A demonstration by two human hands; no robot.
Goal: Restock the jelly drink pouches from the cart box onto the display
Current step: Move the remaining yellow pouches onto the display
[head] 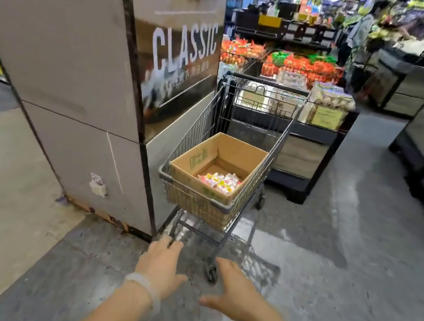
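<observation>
Inside the cart (211,122) box (236,154), blurred pouches (219,181); left hand (162,264) and right hand (235,290) spread, empty

Grey speckled floor (327,256), glossy patch near cart (223,145). Cart stands on floor on castors, just beside pillar (72,104). Cart basket carries open cardboard box (200,158) at near end. Pouches (219,181) lie on box bottom, near-right corner. Pillar base rests on floor. Dark display stand (305,156) on floor beyond cart.
</observation>
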